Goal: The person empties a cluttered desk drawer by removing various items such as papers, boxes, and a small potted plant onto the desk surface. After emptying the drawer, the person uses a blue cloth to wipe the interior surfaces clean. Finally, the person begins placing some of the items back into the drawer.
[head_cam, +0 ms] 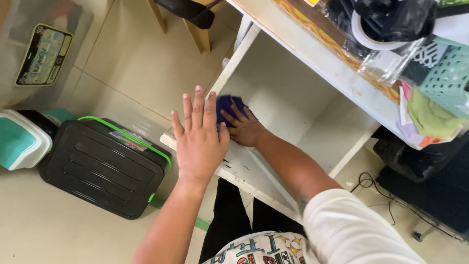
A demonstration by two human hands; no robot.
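Two hands are seen at one white shelf unit (273, 98). The left hand (199, 142) is laid flat on the unit's front edge, fingers spread and holding nothing. Just beyond it, inside the unit, the right hand (244, 128) is pressed on one purple cloth (229, 105), fingers open over it. Left of the unit, one black case (102, 168) with green trim is set on the floor; farther left, one clear bin bearing a rectangular dark-bordered label (43, 56) is seen.
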